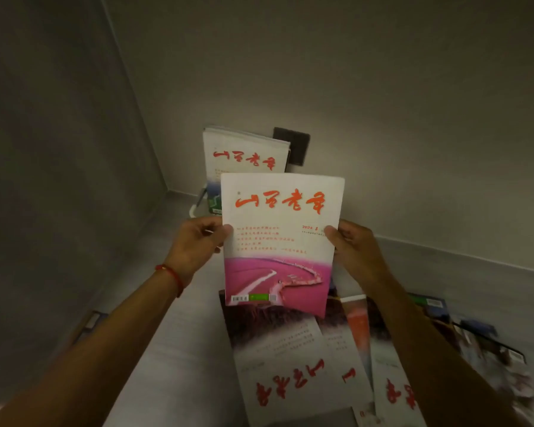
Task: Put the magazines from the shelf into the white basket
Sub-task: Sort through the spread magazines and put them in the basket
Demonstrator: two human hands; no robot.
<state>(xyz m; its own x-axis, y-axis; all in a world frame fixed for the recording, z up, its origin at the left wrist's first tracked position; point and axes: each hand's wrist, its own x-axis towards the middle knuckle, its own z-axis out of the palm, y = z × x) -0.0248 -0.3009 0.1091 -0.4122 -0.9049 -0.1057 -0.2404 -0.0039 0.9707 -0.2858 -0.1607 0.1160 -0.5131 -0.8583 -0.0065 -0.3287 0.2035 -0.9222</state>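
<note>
We hold both arms stretched forward, our left hand (198, 241) and right hand (353, 246) raised level, thumbs in front, each pinching something between them.

The magazine (279, 241) held up in the middle carries a big red brush-written title, 山西老年, across its white cover, and "2024 8" in small red print at the right, under the title. The same red title shows on the magazine (244, 152) standing behind it. The small red lines under the title and the barcode are too small to read.
</note>
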